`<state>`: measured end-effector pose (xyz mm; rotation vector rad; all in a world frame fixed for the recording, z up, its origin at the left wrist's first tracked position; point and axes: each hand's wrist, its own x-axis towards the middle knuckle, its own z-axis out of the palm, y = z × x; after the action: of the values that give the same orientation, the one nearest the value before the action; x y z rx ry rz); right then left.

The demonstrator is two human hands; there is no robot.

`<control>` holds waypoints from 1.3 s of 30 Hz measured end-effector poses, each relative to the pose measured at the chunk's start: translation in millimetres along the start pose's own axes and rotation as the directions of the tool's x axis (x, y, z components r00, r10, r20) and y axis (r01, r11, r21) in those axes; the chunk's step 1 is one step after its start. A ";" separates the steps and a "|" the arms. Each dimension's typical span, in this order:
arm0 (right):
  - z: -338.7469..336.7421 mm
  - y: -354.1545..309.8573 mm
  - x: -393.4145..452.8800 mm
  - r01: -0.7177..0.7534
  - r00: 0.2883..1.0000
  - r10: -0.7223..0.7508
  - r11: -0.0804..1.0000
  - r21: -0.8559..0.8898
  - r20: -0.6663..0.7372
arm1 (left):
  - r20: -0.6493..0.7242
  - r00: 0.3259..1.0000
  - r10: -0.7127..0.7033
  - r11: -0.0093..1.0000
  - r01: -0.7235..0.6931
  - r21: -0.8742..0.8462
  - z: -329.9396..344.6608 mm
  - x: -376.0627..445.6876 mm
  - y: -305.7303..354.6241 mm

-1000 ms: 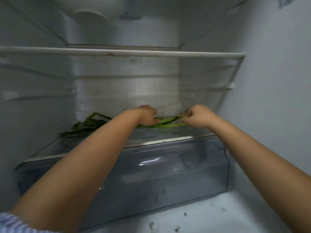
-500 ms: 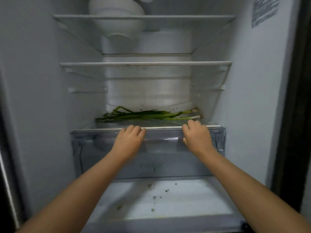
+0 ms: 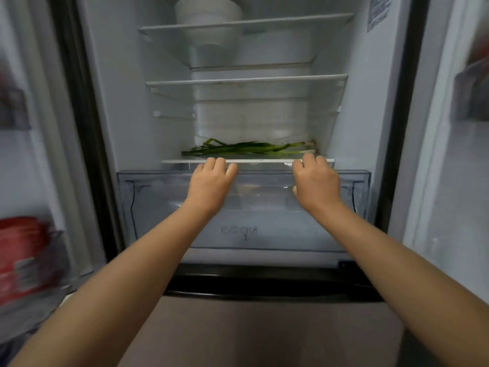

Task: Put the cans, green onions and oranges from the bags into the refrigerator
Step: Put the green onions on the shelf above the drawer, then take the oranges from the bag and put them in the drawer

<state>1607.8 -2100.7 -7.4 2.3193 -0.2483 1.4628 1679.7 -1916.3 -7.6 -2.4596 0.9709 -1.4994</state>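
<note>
Inside your open white refrigerator (image 3: 370, 102), one bunch of long green onions (image 3: 248, 149) lies on the lowest glass shelf (image 3: 246, 161). Your two hands, left hand (image 3: 209, 185) and right hand (image 3: 316, 182), curl their fingers over the rim of one clear plastic drawer (image 3: 243, 229).

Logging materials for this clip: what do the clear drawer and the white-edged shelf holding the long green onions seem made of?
Clear drawer: likely glossy transparent plastic, moulded corners. White-edged shelf: probably glass with white trim, reflective. Green onions: leafy stalks.

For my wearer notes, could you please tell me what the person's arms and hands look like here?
Both forearms are bare to the frame's edge, with no sleeve in view. The left hand and right hand wear no gloves, and no rings, watch or bracelets show.
</note>
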 end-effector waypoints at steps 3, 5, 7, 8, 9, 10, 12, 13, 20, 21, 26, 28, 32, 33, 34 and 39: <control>-13.2 3.9 -14.5 0.024 0.999 -0.022 0.999 0.039 -0.044 | -0.010 0.999 0.030 0.999 -0.030 0.021 -16.3 -13.3 7.6; -23.2 6.9 -22.9 0.030 0.998 -0.026 0.996 0.086 -0.049 | 0.005 1.000 0.026 0.999 -0.027 0.027 -25.6 -21.7 11.9; -31.2 6.3 -27.8 0.023 1.000 -0.021 0.991 0.133 -0.017 | 0.023 1.000 0.008 1.000 -0.009 0.025 -29.5 -24.4 13.5; -32.4 5.6 -30.1 0.009 1.000 -0.010 0.988 0.152 0.008 | 0.048 0.999 -0.006 1.000 0.005 0.028 -33.5 -24.8 15.2; -35.3 4.5 -31.6 0.002 0.999 -0.009 0.986 0.164 0.038 | 0.069 0.997 -0.021 0.999 0.018 0.048 -39.7 -24.7 16.1; -38.7 3.0 -32.4 -0.010 0.998 -0.002 0.984 0.176 0.069 | 0.101 0.994 -0.052 0.997 0.046 0.062 -46.3 -24.9 17.5; -46.2 -1.1 -33.7 -0.039 0.987 -0.001 0.967 0.251 0.159 | 0.206 0.971 -0.123 0.992 0.115 0.053 -54.7 -33.1 23.0; -50.3 -4.1 -35.0 -0.049 0.986 -0.003 0.951 0.306 0.169 | 0.265 0.951 -0.157 0.987 0.156 0.028 -56.7 -42.3 23.6; -119.9 -128.4 -49.0 0.081 0.996 -0.086 0.810 0.581 -0.018 | 0.451 0.801 -0.394 0.909 0.411 0.063 -128.7 -160.6 -24.8; -135.2 -158.3 -55.3 0.093 0.994 -0.108 0.771 0.630 -0.014 | 0.456 0.776 -0.436 0.891 0.443 0.097 -145.2 -185.6 -38.9; -234.6 -304.9 -102.7 0.055 0.969 -0.227 0.580 0.813 0.096 | 0.530 0.607 -0.592 0.796 0.545 0.264 -238.3 -336.4 -115.3; -275.4 -360.0 -125.2 0.080 0.950 -0.299 0.514 0.854 0.091 | 0.552 0.522 -0.650 0.751 0.551 0.363 -279.7 -397.3 -143.0; -362.2 -459.7 -172.8 0.121 0.904 -0.426 0.310 0.943 0.024 | 0.561 0.353 -0.749 0.646 0.580 0.496 -357.9 -513.6 -183.6; -383.3 -480.5 -184.7 0.127 0.891 -0.454 0.268 0.955 0.009 | 0.556 0.314 -0.770 0.616 0.595 0.516 -375.4 -540.9 -190.8; -403.1 -500.7 -197.6 0.126 0.872 -0.489 0.231 0.965 0.003 | 0.550 0.271 -0.790 0.583 0.610 0.537 -392.2 -567.8 -197.0; -475.8 -602.8 -270.6 0.158 0.724 -0.683 0.023 0.987 -0.100 | 0.518 0.015 -0.855 0.402 0.651 0.644 -454.5 -698.0 -223.7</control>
<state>1304.2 -1371.4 -204.7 3.0857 1.8023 0.6755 1190.1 -1239.0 -220.4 -2.9916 -0.8954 -0.1343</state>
